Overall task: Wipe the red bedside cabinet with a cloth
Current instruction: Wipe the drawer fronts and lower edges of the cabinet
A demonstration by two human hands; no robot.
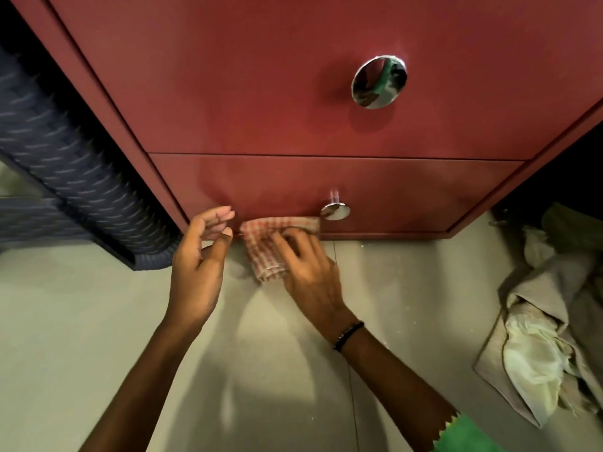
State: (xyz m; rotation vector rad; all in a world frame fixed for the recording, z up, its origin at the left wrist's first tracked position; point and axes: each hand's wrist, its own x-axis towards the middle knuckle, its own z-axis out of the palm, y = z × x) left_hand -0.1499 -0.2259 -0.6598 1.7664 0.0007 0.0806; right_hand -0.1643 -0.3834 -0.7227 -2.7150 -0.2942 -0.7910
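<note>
Red matte bedside cabinet [261,93] with two drawer fronts fills the upper frame – landmark for everything here. Round chrome knob [379,81] sits on the cabinet's upper drawer front, a smaller chrome knob [335,211] on the lower drawer front. Red-and-white checked folded cloth [266,249] lies against the bottom edge of the cabinet's lower drawer, just left of the smaller knob, its lower part hanging over the pale floor [98,321]. Right hand [306,269] presses the cloth against the cabinet, fingers spread and laid flat over the fabric – not curled round it as far as visible. Thin black bracelet [348,336] on the right wrist. Left hand [199,256] hovers just left of the cloth near the cabinet's lower left corner, fingers loosely bent, holding nothing. Dark blue woven-pattern plastic piece [65,164] stands left of the cabinet. Crumpled beige and white fabric pile [538,337] lies on the floor right of the cabinet.
</note>
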